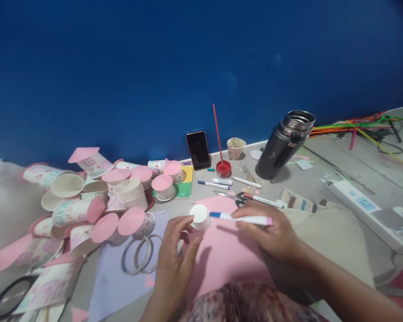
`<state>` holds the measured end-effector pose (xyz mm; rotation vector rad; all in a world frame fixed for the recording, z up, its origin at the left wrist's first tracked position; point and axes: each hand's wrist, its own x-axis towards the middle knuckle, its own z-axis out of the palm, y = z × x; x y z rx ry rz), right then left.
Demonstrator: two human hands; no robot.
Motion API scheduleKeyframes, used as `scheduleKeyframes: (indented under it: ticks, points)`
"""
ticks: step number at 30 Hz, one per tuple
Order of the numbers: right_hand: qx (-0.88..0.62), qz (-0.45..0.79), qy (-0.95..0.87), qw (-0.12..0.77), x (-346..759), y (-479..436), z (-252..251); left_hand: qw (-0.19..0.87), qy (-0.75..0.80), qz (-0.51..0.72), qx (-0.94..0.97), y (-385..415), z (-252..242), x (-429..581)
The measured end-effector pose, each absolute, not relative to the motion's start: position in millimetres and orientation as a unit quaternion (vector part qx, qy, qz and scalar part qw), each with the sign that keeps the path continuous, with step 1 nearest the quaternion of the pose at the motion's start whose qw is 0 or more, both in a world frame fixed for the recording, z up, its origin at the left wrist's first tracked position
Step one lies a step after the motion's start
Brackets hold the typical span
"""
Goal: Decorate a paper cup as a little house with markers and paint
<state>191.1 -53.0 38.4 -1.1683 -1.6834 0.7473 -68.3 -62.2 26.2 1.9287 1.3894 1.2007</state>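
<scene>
A small white paper cup stands bottom up on a pink paper sheet. Curled around the cup's near left side is my left hand, its index fingertip against the cup and the thumb just below. My right hand grips a white marker pen between thumb and fingers. The marker lies nearly level, its blue end close to the cup's right side and a pink end pointing right. Scissors rest at the sheet's far edge, just beyond my right hand.
Decorated paper cups with pink tops crowd the left side, near tape rolls on lilac paper. Behind are a phone, a red pot with a stick, and a dark flask. A power strip lies right.
</scene>
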Motion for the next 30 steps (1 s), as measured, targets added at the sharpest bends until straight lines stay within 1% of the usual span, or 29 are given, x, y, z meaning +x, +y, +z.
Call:
scheduleKeyframes:
  ticks: [1, 3, 7, 11, 15, 19, 24, 27, 30]
  points:
    - [-0.519, 0.255, -0.68, 0.452, 207.4, -46.7, 35.9, 0.206, 0.513, 0.442, 0.707, -60.6, 25.9, -72.1]
    - [-0.559, 0.146, -0.713, 0.398, 242.4, -32.4, 23.7, 0.152, 0.52, 0.435, 0.719, -59.0, 22.3, -79.5]
    - [-0.601, 0.088, -0.706, 0.363, 296.1, -11.7, -9.5, 0.063, 0.5, 0.398, 0.767, -60.9, 5.6, -84.6]
    - [-0.618, 0.052, -0.712, 0.33, 310.3, -14.5, -25.9, 0.046, 0.467, 0.345, 0.813, -61.9, -9.0, -75.2]
    - [-0.613, 0.05, -0.724, 0.313, 303.8, -22.6, -26.9, 0.049, 0.484, 0.286, 0.826, -56.6, -14.9, -64.6]
    - [-0.567, 0.075, -0.758, 0.313, 291.5, -25.1, -26.8, 0.031, 0.493, 0.241, 0.835, -45.2, -20.8, -62.4]
    - [-0.526, 0.128, -0.779, 0.317, 277.0, -21.8, -16.1, 0.044, 0.523, 0.259, 0.811, -28.9, -30.7, -67.3]
    - [-0.555, 0.163, -0.763, 0.29, 269.3, -6.5, -1.2, 0.052, 0.52, 0.278, 0.806, -21.7, -36.5, -70.7]
    - [-0.593, 0.142, -0.743, 0.276, 258.4, 26.2, 16.0, 0.059, 0.5, 0.291, 0.814, -18.4, -41.8, -74.2]
